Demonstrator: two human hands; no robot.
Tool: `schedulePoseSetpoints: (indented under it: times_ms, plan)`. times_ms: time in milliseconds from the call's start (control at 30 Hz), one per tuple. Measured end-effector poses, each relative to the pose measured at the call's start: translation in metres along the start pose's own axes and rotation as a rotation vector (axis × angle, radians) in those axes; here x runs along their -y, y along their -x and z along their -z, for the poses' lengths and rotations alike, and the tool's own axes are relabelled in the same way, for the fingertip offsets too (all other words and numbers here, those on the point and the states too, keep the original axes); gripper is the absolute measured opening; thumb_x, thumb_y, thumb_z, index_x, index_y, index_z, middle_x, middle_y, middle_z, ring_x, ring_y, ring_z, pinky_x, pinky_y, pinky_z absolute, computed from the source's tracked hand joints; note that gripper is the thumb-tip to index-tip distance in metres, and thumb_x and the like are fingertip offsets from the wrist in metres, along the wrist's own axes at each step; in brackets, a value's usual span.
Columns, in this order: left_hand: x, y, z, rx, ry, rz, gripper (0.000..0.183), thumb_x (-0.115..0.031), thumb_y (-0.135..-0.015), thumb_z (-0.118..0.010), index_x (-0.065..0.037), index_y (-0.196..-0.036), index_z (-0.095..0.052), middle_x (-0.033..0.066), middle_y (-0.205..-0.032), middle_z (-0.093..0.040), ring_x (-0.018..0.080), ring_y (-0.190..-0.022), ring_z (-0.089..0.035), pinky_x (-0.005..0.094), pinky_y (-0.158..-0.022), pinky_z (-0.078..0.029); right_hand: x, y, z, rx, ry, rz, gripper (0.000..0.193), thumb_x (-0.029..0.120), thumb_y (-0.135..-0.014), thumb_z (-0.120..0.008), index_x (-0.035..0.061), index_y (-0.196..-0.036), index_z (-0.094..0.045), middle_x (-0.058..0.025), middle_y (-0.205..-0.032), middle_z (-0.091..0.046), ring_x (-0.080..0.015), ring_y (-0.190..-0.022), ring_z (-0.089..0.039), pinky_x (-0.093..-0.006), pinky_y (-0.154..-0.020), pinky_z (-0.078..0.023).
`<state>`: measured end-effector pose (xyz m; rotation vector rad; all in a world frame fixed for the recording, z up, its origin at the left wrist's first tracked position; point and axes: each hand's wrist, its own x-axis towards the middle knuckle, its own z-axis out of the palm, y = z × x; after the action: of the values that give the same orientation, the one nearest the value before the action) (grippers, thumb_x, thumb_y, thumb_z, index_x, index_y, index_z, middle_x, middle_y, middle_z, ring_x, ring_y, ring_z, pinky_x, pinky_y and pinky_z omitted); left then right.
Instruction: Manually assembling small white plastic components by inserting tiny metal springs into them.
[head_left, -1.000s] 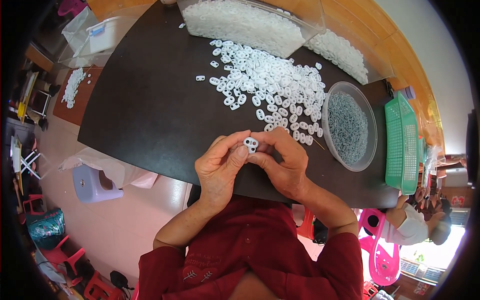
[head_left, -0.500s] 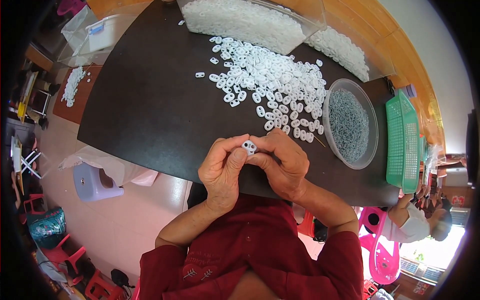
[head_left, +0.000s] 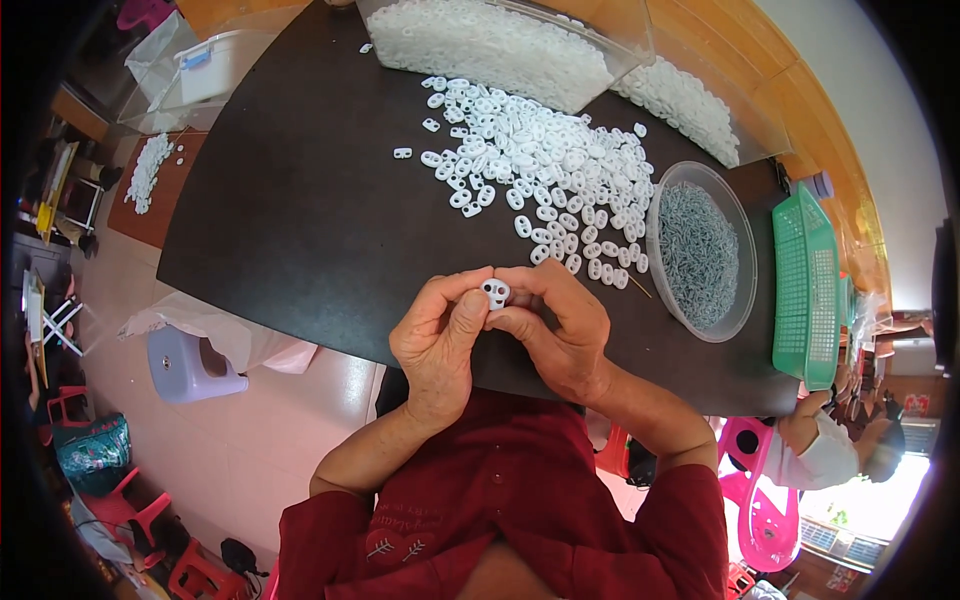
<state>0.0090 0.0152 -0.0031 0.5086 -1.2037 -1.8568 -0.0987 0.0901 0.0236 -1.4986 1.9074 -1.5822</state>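
Note:
In front of my chest, over the table's near edge, both hands meet at a small white two-hole plastic cord lock (head_left: 497, 300). My left hand (head_left: 434, 345) pinches it between thumb and index finger from the left. From the right, the thumb and index finger of my right hand (head_left: 562, 338) close on the same piece. Its two dark holes face up. Beyond my hands, a loose pile of similar white cord locks (head_left: 545, 150) spreads across the dark table (head_left: 290, 200). A round clear bowl (head_left: 748, 270) of small grey metal springs (head_left: 700, 255) stands right of the pile.
Behind the pile stands a clear bin (head_left: 490, 50) full of white pieces, with another (head_left: 690, 110) beside it. A green basket (head_left: 805, 290) is at the right edge. A thin yellowish stick (head_left: 640, 287) lies near the bowl. On the left floor is a purple stool (head_left: 185, 365).
Both hands have shifted slightly left with the cord lock, which has turned a little between the fingers. Both still grip it.

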Motion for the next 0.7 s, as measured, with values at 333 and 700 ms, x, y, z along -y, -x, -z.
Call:
schedulePoseSetpoints:
  times_ms: [333,700]
  plan:
    - [-0.001,-0.003,0.006,0.093,-0.054,-0.04,0.025,-0.01,-0.091,-0.057,0.004,-0.112,-0.059,0.0045,-0.098,-0.06,0.009,-0.088,-0.054,0.0224,-0.08,-0.043,-0.003,0.0,0.0,-0.027,0.078,0.084,0.029,0.005,-0.073,-0.072,0.0019,-0.1,-0.062,-0.0057,-0.077,-0.061,-0.0185,-0.064,-0.052,-0.0288,-0.057,-0.042]
    - [-0.001,0.003,-0.004,0.012,0.054,-0.025,0.023,-0.01,-0.091,-0.057,0.003,-0.109,-0.06,0.0022,-0.092,-0.057,0.0079,-0.084,-0.051,0.0219,-0.079,-0.041,-0.002,-0.002,-0.001,-0.03,0.171,0.262,0.032,0.003,-0.074,-0.069,-0.0018,-0.103,-0.058,-0.0099,-0.081,-0.06,-0.0229,-0.066,-0.053,-0.0323,-0.057,-0.041]
